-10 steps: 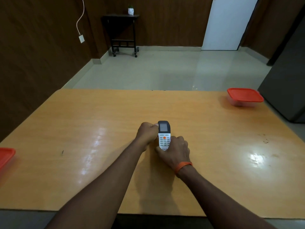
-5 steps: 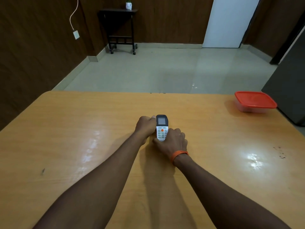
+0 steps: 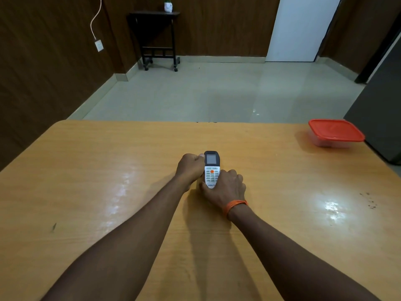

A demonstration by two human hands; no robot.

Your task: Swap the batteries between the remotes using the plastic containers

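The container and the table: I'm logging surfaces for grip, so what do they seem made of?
The container looks like clear plastic under a matte red plastic lid. The table looks like glossy wood-grain laminate, judging by its lamp glare, though it could be varnished wood.

The remote is white with a black top, grey screen and one orange button. The container is clear under a red lid. The surface is honey-coloured wood grain. An orange band circles one wrist.

Both arms outstretched, left grip and right grip curled closed.
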